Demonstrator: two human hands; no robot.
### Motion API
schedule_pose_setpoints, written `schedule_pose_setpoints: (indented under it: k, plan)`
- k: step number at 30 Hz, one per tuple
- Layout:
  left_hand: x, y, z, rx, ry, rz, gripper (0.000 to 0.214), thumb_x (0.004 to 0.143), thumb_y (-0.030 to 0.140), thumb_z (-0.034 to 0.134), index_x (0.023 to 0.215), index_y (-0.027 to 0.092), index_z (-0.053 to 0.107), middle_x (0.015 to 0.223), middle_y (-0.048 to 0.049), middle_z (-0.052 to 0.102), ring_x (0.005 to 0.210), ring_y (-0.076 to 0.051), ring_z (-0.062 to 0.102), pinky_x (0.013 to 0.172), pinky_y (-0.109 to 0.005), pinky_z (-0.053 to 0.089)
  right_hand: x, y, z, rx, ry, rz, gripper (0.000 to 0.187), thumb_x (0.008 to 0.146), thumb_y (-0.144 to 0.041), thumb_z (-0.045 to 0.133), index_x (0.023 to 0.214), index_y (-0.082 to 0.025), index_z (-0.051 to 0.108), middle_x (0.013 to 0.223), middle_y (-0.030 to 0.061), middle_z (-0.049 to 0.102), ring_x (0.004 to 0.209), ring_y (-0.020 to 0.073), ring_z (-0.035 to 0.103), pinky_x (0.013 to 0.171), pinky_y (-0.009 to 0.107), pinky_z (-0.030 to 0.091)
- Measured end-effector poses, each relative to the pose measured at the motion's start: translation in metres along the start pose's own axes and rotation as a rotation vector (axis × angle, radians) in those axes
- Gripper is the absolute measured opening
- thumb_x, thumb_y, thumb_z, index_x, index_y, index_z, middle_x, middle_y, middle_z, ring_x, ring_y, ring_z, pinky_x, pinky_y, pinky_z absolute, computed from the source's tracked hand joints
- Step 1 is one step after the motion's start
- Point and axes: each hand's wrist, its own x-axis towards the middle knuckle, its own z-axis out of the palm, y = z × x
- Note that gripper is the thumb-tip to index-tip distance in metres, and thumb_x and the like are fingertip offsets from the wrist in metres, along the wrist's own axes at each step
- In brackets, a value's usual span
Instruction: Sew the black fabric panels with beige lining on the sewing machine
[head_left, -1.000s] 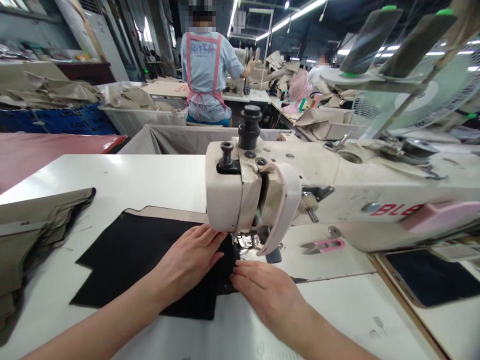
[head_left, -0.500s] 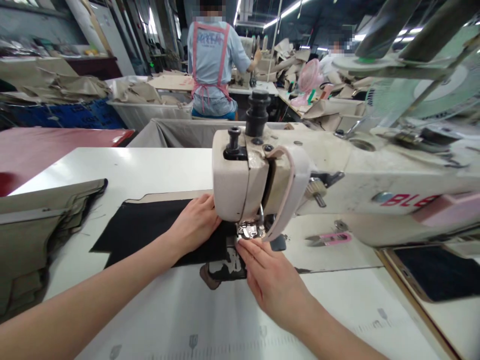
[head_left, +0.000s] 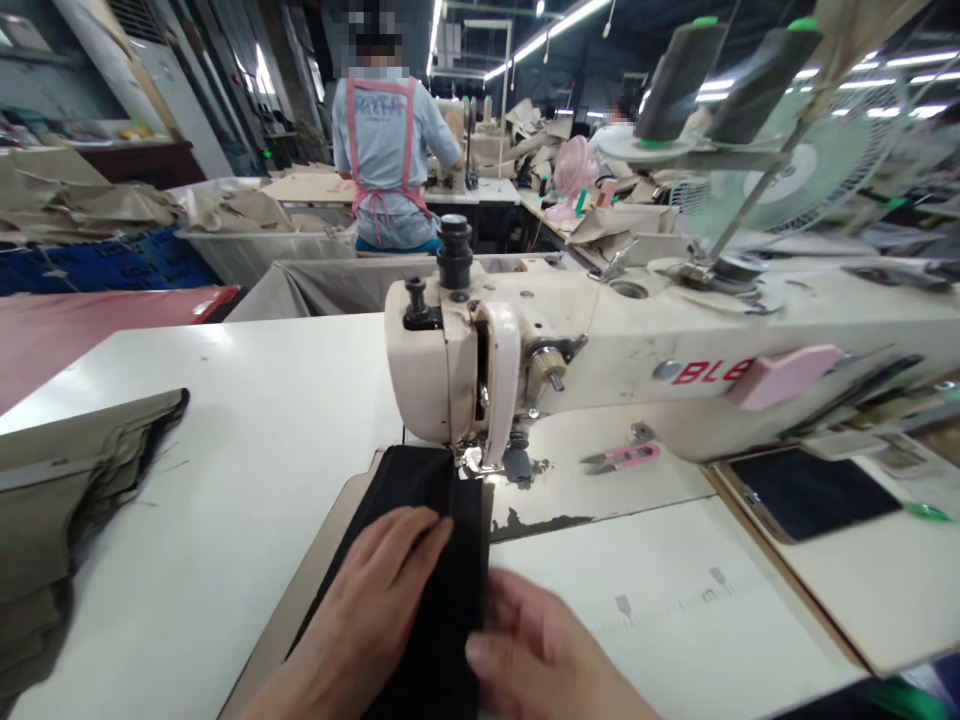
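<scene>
A black fabric piece with a beige layer along its left side lies lengthwise before me. Its far end reaches the presser foot of the sewing machine. My left hand rests on top of the black fabric, fingers laid across it. At the fabric's right edge is my right hand, thumb above and fingers at the side, pinching that edge. The cloth under my palms is hidden.
Stacked beige and black pieces lie at the left. Pink-handled thread snips and a phone are on the right. Thread cones stand above the machine. A co-worker sits ahead, back turned.
The black fabric has turned from lying sideways to pointing toward me. Both hands have drawn back from the presser foot toward me. The camera view has shifted right.
</scene>
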Motion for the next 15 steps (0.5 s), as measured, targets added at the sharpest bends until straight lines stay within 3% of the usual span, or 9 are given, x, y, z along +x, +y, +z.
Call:
schedule_pose_setpoints:
  k: [3,5,9,12,15]
  plan:
    - [-0.001,0.001,-0.003,-0.226,-0.078,0.154,0.044,0.087,0.002,0.033,0.126,0.015,0.048,0.115,-0.0091,0.059,0.109,-0.017,0.054,0.096,-0.027,0.049,0.018,-0.021,0.000,-0.153,0.133,-0.094,0.042,0.068,-0.031,0.077,0.105,-0.018,0.063,0.096,0.0038,0.069,0.078,0.0133,0.064,0.069,0.022,0.047]
    - [0.008,0.001,-0.007,-0.307,-0.039,0.141,0.039,0.088,0.004,0.034,0.121,0.015,0.051,0.110,-0.0090,0.061,0.101,-0.016,0.058,0.090,-0.024,0.052,0.030,-0.031,-0.002,-0.236,0.180,-0.082,0.034,0.069,-0.030,0.075,0.097,-0.016,0.065,0.080,0.0017,0.069,0.067,0.0117,0.061,0.061,0.021,0.046]
    - [0.040,-0.004,-0.014,-0.477,-0.016,-0.130,0.025,0.092,0.017,0.041,0.114,0.019,0.052,0.095,-0.0048,0.066,0.083,-0.014,0.064,0.075,-0.022,0.055,0.042,-0.032,-0.004,-0.303,0.229,-0.077,0.022,0.071,-0.031,0.070,0.086,-0.016,0.066,0.065,-0.0013,0.064,0.060,0.0133,0.060,0.061,0.025,0.047]
    - [0.067,-0.013,-0.013,-0.570,-0.173,-0.279,0.021,0.090,0.019,0.044,0.106,0.020,0.057,0.094,-0.0039,0.068,0.082,-0.016,0.064,0.076,-0.027,0.052,0.043,-0.029,-0.006,-0.329,0.242,-0.082,0.020,0.070,-0.030,0.069,0.084,-0.017,0.066,0.063,-0.0019,0.064,0.060,0.0142,0.059,0.062,0.027,0.046]
    - [0.083,-0.021,-0.013,-0.611,-0.298,-0.341,0.012,0.086,0.019,0.049,0.085,0.020,0.060,0.072,0.0014,0.065,0.065,-0.014,0.061,0.062,-0.022,0.048,0.043,-0.026,-0.008,-0.369,0.244,-0.090,0.018,0.071,-0.026,0.065,0.086,-0.016,0.066,0.061,-0.0028,0.061,0.057,0.0131,0.057,0.057,0.024,0.043]
